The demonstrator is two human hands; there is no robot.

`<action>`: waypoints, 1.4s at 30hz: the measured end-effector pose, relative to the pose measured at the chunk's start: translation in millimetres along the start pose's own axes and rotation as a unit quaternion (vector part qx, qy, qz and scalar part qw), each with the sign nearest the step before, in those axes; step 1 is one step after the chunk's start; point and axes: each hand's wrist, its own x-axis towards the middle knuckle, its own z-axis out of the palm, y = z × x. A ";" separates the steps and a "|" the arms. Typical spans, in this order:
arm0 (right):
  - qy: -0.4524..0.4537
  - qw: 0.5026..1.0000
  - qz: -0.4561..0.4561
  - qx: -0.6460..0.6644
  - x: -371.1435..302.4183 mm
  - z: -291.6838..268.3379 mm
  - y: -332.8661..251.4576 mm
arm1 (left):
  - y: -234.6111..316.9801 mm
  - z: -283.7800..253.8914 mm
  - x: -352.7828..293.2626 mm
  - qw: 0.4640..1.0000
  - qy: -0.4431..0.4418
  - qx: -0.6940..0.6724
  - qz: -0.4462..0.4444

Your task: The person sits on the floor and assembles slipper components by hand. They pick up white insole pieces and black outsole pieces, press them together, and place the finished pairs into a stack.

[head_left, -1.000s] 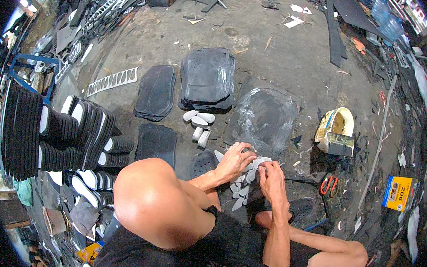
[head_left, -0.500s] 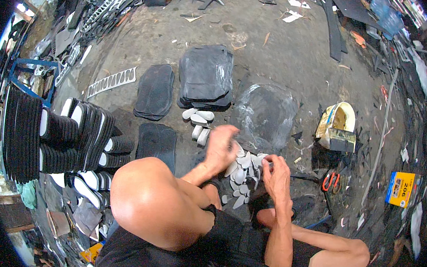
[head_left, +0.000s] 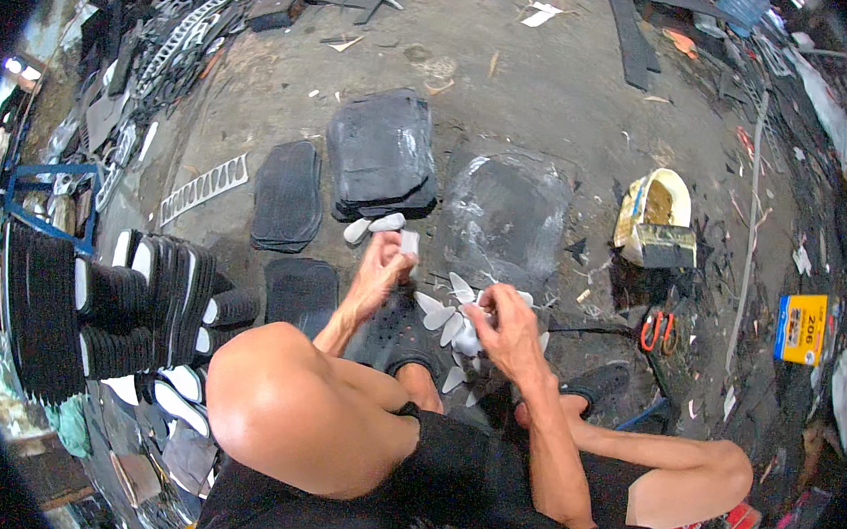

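My left hand [head_left: 375, 279] is closed, its fingertips around a small stack of white teardrop-shaped pads [head_left: 410, 243]. Beyond it, more white pads [head_left: 386, 223] rest by the front edge of a thick pile of black sheets [head_left: 378, 147]. On the floor between my feet lies a loose heap of white pads [head_left: 450, 328]. Over the heap's right side my right hand [head_left: 512, 339] is closed, thumb and fingers pinched together. Whatever sits between those fingertips is too small to make out.
Left stand rows of black soles with white faces [head_left: 108, 289]. Two lower black stacks [head_left: 287, 194] lie nearer me. A whitened black sheet [head_left: 507, 211] is ahead. To the right are a cut-open tub [head_left: 656, 218], orange-handled scissors [head_left: 659, 332] and a yellow-blue box [head_left: 800, 328].
My left hand has moved left, away from the loose heap, to the pads near the black sheets. My right hand has shifted slightly left over the heap. The whole view has shifted slightly.
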 end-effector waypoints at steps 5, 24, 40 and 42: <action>-0.017 0.991 -0.124 -0.043 1.6 13.3 -7.0 | 0.8 82.5 -37.2 0.938 -0.095 -0.266 -0.199; 0.006 0.990 -0.003 -0.140 -0.1 -40.9 26.9 | -4.9 80.4 -37.7 0.921 -0.128 -0.337 -0.148; -0.011 0.996 -0.045 -0.081 3.2 -33.0 31.4 | -2.4 95.0 -48.2 0.923 -0.134 -0.306 -0.192; 0.023 0.992 -0.110 -0.051 -3.1 -17.2 32.7 | -9.3 91.1 -48.1 0.923 -0.143 -0.301 -0.191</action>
